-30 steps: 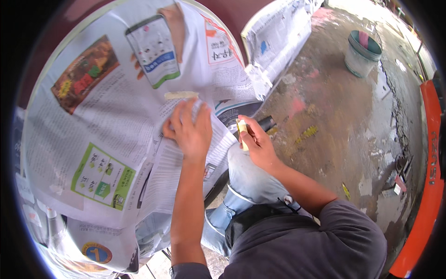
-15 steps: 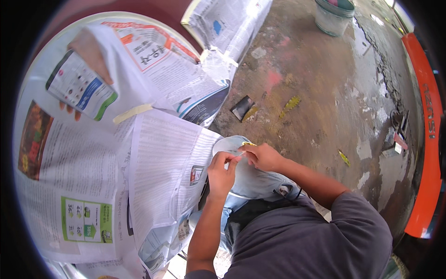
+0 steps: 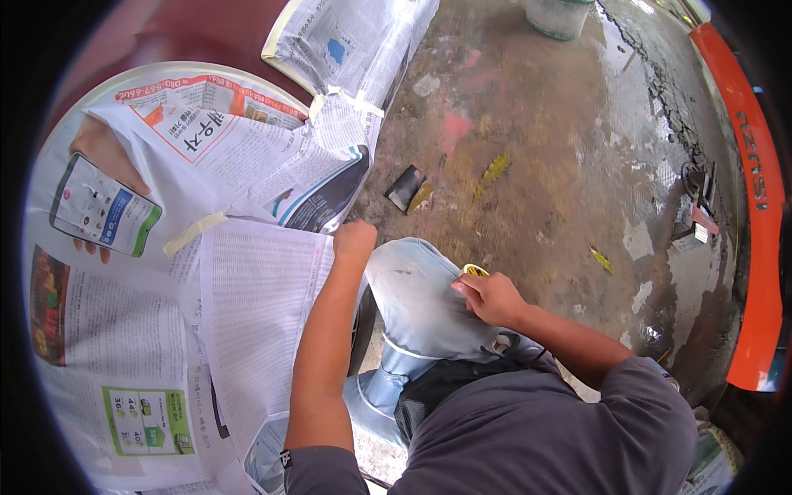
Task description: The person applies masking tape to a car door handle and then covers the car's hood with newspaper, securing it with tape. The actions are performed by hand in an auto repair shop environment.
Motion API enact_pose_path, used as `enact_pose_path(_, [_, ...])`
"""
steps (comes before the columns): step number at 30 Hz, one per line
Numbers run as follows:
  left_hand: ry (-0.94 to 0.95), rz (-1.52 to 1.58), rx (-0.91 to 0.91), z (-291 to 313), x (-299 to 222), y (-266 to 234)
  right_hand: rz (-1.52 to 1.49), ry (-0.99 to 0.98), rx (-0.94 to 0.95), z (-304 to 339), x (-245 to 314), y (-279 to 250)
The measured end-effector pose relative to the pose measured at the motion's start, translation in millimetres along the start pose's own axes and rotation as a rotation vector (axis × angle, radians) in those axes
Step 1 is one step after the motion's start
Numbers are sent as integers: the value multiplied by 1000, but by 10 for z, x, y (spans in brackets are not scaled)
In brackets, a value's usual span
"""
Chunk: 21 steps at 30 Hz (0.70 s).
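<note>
My right hand [image 3: 491, 300] is closed on a roll of tape [image 3: 474, 270], whose yellow-and-black rim shows above the fingers, beside my knee. My left hand [image 3: 355, 242] is stretched forward to the edge of the newspaper [image 3: 264, 272], its fingers curled there; what they hold, if anything, is hidden. The newspaper covers a large round-edged surface on my left and is fixed with cream strips of masking tape [image 3: 195, 234].
A maroon painted panel [image 3: 190, 37] shows behind the newspaper. On the stained floor lie a dark flat piece [image 3: 405, 189] and yellowish leaves [image 3: 492, 176]. A bucket [image 3: 558, 16] stands far off; an orange bar [image 3: 752, 198] runs along the right.
My hands, together over my knee before with a thin pale strip between them, have parted. The left has reached forward to the newspaper's edge; the right has moved slightly right.
</note>
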<state>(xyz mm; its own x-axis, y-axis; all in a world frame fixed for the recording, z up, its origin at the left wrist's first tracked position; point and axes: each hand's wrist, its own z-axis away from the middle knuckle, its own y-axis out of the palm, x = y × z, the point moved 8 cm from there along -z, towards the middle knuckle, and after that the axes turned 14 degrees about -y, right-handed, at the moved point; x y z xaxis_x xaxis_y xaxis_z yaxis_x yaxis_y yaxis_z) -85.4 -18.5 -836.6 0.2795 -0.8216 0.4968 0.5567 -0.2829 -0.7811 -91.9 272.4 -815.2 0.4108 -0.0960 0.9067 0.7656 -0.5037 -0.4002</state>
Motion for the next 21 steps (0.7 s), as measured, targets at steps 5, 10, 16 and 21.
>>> enact_pose_path(5, [79,31,-123,-61,50,204,-53,54,29,19,-130,-38])
enact_pose_path(10, [141,61,-286,-81,166,323,-55,110,49,-36,-285,-68])
enact_pose_path(16, [69,275,-504,-166,169,264,-25,36,90,-83,-267,-107])
enact_pose_path(21, [94,660,-196,60,166,0,107,-209,107,-298,20,-128])
